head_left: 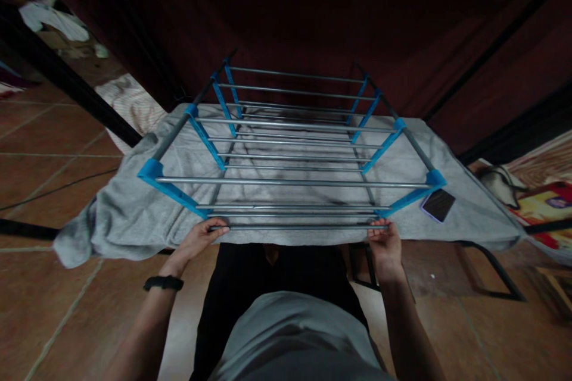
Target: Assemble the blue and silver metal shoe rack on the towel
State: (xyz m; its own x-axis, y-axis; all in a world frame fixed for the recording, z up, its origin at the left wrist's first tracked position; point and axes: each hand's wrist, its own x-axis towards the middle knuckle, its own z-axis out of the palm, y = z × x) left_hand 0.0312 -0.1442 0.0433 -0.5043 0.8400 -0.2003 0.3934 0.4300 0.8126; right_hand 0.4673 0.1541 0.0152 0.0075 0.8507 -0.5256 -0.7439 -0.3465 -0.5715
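A rack of grey metal rods (290, 182) with blue plastic brackets (179, 193) stands on a table draped in a grey cloth (120, 208). Along its near lower edge runs a single grey rod (295, 227). My left hand (206, 233), below a wrist with a dark band (163, 283), has its fingers closed around the left end of that rod. At the other end, my right hand (385, 239) grips the same rod, palm turned up and fingers curled over it. Both hands are beside the blue brackets at the rack's near corners.
A phone (438, 205) lies on the cloth just right of the rack. Behind the table rises a dark red panel (290, 18). A red and yellow package (547, 205) is at the right. Striped fabric (129, 104) and a thin cable (58, 189) are at the left.
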